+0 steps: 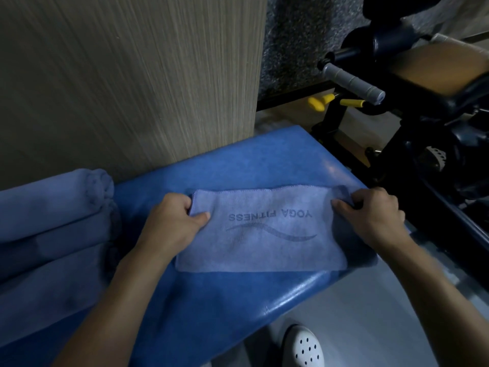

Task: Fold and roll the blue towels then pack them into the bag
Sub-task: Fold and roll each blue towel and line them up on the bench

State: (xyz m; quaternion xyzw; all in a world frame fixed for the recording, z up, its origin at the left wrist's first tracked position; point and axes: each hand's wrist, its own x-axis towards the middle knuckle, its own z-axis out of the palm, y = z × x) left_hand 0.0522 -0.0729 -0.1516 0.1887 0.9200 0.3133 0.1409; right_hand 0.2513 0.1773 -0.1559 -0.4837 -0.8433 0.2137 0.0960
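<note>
Blue padded bench [238, 160] carries rolled blue towels [53, 221] at its left edge and 1 folded towel [264, 250], printed YOGA FITNESS, near its right end; left hand [172, 223] pinches the towel's left end, right hand [370, 218] grips its right end

left hand [173, 221] pinches folded blue towel [260, 234] far-left corner | right hand [370, 217] pinches far-right | towel flat on counter [211, 300]

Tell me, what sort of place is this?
Probably a gym or fitness studio: an exercise machine with a grey handle stands beside the blue padded bench, and the towel reads YOGA FITNESS.
</note>
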